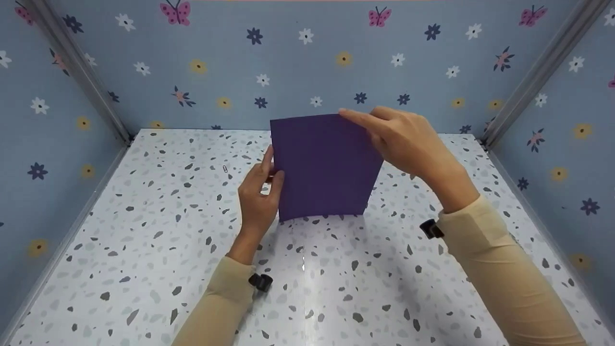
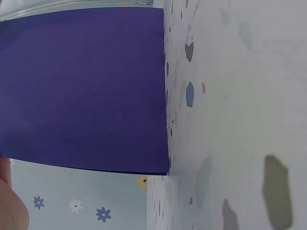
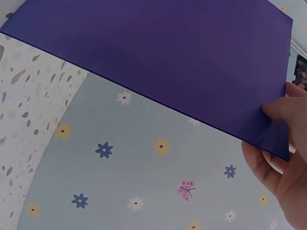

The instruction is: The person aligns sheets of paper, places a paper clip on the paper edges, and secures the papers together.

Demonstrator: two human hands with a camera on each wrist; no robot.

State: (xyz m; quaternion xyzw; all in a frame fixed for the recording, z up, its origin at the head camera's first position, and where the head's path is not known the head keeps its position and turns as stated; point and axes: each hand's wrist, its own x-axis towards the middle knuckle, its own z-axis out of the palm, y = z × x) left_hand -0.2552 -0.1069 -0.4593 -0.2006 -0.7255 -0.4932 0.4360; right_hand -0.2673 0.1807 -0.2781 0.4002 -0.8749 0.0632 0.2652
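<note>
While a purple sheet (image 1: 326, 166) is held on edge at a speckled tabletop (image 1: 144, 288), its left side is pinched by the left hand (image 1: 257, 196), thumb in front and fingers behind. Its upper right corner is gripped by the right hand (image 1: 406, 144), with thumb and fingers clamped on opposite faces. The lower edge appears to be rested on the tabletop. A second thin edge is seen along one side in the left wrist view; whether layers or a fold are shown cannot be told.

A crease could be pressed into the corner if the right hand's pinch were tightened or twisted. With a slight bow visible along the bottom, buckling might be caused by downward pressure, and any loose layers could be fanned apart by an uneven grip. Were the left hand's hold relaxed, the lower edge might be let slide. A paper clip (image 1: 225, 169), left of that hand, could be knocked aside by a sideways sweep.

No brand, label or writing can be read on the sheet, on the black devices (image 1: 260, 282) at the cuffs (image 1: 228, 276), or on the wall (image 1: 288, 62), where flowers (image 1: 344, 59) and butterflies (image 1: 379, 17) are printed.
</note>
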